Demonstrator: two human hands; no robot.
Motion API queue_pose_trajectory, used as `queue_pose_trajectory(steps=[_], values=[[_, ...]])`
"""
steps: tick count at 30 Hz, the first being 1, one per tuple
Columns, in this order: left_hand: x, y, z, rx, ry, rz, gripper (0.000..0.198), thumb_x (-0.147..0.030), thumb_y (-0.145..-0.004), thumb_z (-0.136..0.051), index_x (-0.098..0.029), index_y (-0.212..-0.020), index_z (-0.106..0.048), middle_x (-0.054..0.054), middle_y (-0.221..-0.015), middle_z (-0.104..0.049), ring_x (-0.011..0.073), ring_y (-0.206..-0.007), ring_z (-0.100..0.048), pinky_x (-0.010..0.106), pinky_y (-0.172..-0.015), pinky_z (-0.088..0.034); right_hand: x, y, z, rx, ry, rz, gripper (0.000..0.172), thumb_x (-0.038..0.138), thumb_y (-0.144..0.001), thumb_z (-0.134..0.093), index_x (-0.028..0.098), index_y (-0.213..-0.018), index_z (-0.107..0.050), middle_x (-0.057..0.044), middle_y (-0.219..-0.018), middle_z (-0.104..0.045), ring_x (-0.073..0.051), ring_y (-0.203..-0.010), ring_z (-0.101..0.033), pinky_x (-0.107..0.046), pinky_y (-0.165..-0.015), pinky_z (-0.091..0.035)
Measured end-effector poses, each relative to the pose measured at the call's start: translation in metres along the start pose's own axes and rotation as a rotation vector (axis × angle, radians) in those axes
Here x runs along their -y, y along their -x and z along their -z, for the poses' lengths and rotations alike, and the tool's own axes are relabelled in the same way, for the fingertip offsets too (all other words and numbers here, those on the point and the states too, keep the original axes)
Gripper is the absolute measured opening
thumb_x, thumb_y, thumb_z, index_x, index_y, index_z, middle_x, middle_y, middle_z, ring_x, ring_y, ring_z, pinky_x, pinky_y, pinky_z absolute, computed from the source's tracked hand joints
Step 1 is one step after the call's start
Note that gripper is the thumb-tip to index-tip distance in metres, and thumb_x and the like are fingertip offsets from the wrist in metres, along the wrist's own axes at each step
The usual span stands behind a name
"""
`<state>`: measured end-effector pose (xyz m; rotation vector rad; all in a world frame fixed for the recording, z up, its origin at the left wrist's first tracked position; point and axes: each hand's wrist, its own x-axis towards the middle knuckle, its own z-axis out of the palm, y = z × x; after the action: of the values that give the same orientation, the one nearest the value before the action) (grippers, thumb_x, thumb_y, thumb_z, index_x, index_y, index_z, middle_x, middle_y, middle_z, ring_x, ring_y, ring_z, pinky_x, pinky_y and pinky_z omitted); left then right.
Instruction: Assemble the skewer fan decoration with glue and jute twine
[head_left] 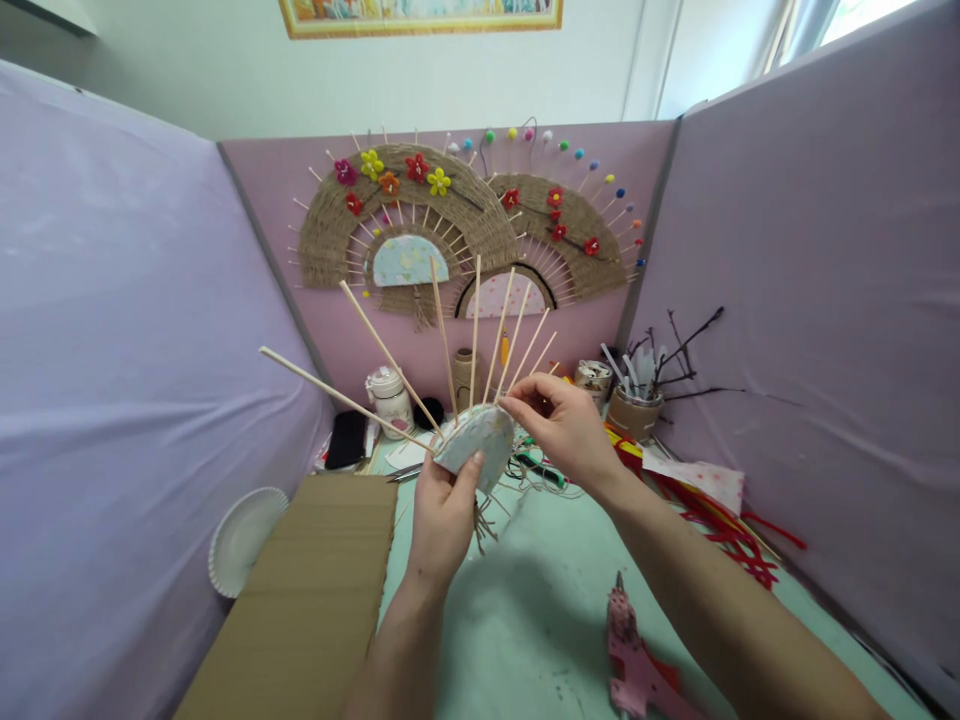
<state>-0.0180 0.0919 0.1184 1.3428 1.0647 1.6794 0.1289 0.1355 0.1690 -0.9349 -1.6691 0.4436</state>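
My left hand [446, 505] is closed on a half-round, pale floral fabric-covered fan base [486, 445], its thumb lying on the front face. Several thin wooden sticks [390, 360] fan out from the curved edge of the base, tilted away from me. At the right end of that edge is my right hand [559, 420], thumb and index finger pinched together by the foot of the sticks. What sits between those fingertips is too small to make out. Frayed twine strands [484, 525] hang below the base.
Two finished twine fans [480, 210] with flowers lean on the pink back panel. A pink glue gun [634, 650] lies front right, red pipe cleaners [739, 550] beyond it. Cardboard [300, 590] and a white plate [244, 540] are left. A jar of twigs [636, 410] stands back right.
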Motion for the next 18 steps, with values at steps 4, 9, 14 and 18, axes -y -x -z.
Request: queue_pose_trajectory(steps=[4, 9, 14, 18], values=[[-0.0004, -0.0001, 0.0002, -0.016, -0.001, -0.001, 0.040, -0.032, -0.085, -0.063, -0.016, -0.121, -0.062, 0.012, -0.119, -0.069, 0.0273, -0.117, -0.061, 0.040, -0.102, -0.045, -0.0028, -0.0008, -0.0016, 0.001, -0.005, -0.007, 0.013, 0.028, -0.083, -0.064, 0.018, -0.074, -0.064, 0.000, -0.065, -0.060, -0.013, -0.059, -0.052, -0.025, -0.056, -0.041], [0.0029, -0.0015, 0.0011, -0.020, 0.051, -0.002, 0.038, -0.031, -0.084, -0.065, -0.016, -0.119, -0.063, 0.011, -0.119, -0.069, 0.0267, -0.116, -0.062, 0.041, -0.104, -0.043, -0.0074, 0.0007, -0.0037, 0.018, -0.018, -0.017, 0.012, 0.028, -0.082, -0.064, 0.019, -0.074, -0.064, -0.001, -0.068, -0.062, -0.013, -0.061, -0.054, -0.024, -0.056, -0.042], [0.0071, -0.0020, 0.0019, -0.070, 0.156, 0.023, 0.039, -0.028, -0.079, -0.071, -0.018, -0.115, -0.065, 0.009, -0.117, -0.070, 0.0270, -0.118, -0.060, 0.041, -0.105, -0.043, -0.0075, 0.0022, -0.0034, 0.016, -0.009, -0.046, 0.013, 0.028, -0.082, -0.064, 0.018, -0.073, -0.063, 0.001, -0.065, -0.060, -0.013, -0.058, -0.052, -0.024, -0.054, -0.040], [0.0039, -0.0016, 0.0009, -0.112, 0.260, 0.053, 0.043, -0.029, -0.076, -0.075, -0.018, -0.116, -0.064, 0.010, -0.114, -0.071, 0.0278, -0.117, -0.061, 0.042, -0.102, -0.046, -0.0078, 0.0026, -0.0025, 0.025, -0.020, -0.083, 0.015, 0.030, -0.082, -0.063, 0.018, -0.072, -0.063, 0.001, -0.062, -0.059, -0.012, -0.057, -0.051, -0.024, -0.054, -0.039]])
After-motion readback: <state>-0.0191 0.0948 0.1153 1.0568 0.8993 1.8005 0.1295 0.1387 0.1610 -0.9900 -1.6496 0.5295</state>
